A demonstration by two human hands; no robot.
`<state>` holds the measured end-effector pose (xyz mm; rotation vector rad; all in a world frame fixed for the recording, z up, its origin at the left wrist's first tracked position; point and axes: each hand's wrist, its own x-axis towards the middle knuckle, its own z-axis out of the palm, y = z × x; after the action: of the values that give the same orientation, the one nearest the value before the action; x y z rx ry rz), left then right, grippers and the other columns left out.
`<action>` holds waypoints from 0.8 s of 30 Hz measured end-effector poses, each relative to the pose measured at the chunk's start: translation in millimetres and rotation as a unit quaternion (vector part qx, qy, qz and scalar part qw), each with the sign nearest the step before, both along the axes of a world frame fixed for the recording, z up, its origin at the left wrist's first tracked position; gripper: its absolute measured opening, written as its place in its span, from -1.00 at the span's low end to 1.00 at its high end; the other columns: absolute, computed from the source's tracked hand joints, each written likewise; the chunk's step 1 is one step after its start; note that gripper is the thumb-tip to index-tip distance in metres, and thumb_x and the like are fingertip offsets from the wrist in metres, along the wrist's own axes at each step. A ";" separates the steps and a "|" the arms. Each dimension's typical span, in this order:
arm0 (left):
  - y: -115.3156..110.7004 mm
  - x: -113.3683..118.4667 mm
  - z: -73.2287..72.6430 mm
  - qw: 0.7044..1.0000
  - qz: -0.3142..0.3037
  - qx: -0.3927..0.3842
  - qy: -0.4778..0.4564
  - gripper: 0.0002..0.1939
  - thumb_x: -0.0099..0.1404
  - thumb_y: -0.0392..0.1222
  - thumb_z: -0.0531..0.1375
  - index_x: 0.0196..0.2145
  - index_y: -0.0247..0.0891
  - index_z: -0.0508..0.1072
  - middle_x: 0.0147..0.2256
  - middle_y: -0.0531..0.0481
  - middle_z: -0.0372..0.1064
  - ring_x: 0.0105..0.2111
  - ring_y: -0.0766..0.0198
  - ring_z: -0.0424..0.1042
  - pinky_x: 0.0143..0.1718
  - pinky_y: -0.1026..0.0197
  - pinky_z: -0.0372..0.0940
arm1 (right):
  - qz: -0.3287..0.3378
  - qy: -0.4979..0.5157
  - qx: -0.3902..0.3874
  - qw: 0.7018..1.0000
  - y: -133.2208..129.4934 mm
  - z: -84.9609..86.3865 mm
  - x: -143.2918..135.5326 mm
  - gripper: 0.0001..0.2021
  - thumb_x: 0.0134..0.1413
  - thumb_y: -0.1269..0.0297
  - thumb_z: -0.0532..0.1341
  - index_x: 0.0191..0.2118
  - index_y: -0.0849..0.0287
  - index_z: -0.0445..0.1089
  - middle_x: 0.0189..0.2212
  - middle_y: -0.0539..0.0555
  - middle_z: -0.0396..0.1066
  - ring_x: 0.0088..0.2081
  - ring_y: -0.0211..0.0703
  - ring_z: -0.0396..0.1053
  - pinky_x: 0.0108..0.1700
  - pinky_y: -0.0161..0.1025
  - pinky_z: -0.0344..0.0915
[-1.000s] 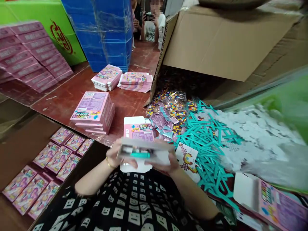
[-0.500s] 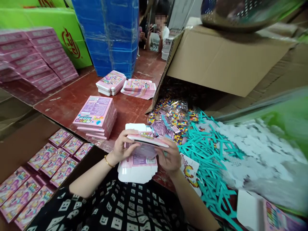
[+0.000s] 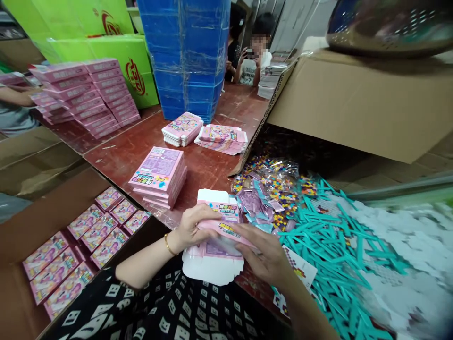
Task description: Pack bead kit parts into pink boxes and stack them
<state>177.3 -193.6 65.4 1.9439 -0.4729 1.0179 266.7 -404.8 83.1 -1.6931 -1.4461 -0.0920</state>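
Observation:
A small pink box (image 3: 228,230) is held in front of me, its printed narrow side turned up. My left hand (image 3: 191,228) grips the box's left end, thumb and fingers pressed around it. My right hand (image 3: 265,250) is closed over the right end, with fingers along the top side and the thumb below. Beneath the box lies a flat pink-and-white carton (image 3: 212,273) with its white flaps showing. Just right of my hands are purple packets (image 3: 253,203), bags of coloured beads (image 3: 286,193) and a printed pattern card (image 3: 300,267).
Turquoise plastic sticks (image 3: 329,250) and white pieces (image 3: 417,255) spread at right under a large cardboard box (image 3: 354,99). Pink boxes (image 3: 159,172) are stacked on the red table (image 3: 109,156). An open carton at lower left holds packed boxes (image 3: 102,231). Blue crates (image 3: 187,61) and two people stand behind.
The box has tilted so that its dark open slit no longer shows and its printed side faces up. My right fingers now lie flatter along it. The view has swung left.

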 end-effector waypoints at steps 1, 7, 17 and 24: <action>0.7 1.0 -1.4 1.000 -0.010 0.008 -0.004 -0.62 0.32 0.08 0.22 -0.06 -0.25 0.46 -0.30 -0.12 0.51 -0.34 0.23 0.50 -0.36 0.21 0.43 | 0.003 0.009 -0.002 1.000 0.2 2.5 0.8 -0.55 0.28 0.36 0.17 0.25 -0.04 0.27 -0.05 0.08 0.54 -0.07 -0.09 0.53 -0.07 -0.17 0.52; -5.1 3.1 -15.0 0.996 0.013 -0.093 0.001 -0.70 0.31 -0.06 0.28 -0.06 -0.21 0.41 -0.30 -0.05 0.52 -0.34 0.26 0.49 -0.30 0.21 0.39 | 0.007 -0.028 0.010 1.000 5.0 -3.3 6.6 -0.52 0.31 0.35 0.13 0.30 -0.04 0.19 0.03 0.12 0.48 0.02 -0.07 0.48 -0.04 -0.12 0.48; -3.1 10.1 -29.6 0.996 -0.019 -0.084 0.005 -0.79 0.33 -0.03 0.24 -0.16 -0.16 0.38 -0.13 -0.08 0.39 -0.14 0.21 0.46 -0.18 0.11 0.40 | 0.008 -0.073 0.038 0.997 5.9 -11.7 15.0 -0.62 0.32 0.31 0.15 0.22 0.02 0.29 0.08 0.20 0.44 0.08 -0.05 0.43 -0.02 -0.08 0.46; -11.7 -1.3 -82.7 0.979 0.067 -0.162 0.106 -0.06 -0.09 0.28 0.42 0.12 -0.11 0.11 -0.06 -0.17 0.36 -0.10 0.02 0.49 -0.10 -0.06 0.43 | 0.003 -0.099 0.080 0.992 6.4 -18.9 10.9 -0.48 0.25 0.46 0.20 0.28 0.06 0.22 0.13 0.22 0.42 0.14 -0.05 0.40 0.07 -0.04 0.44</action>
<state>176.0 -205.4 -17.3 1.7796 -0.0498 0.8952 277.6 -398.4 64.2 -1.5841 -1.5452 -0.3721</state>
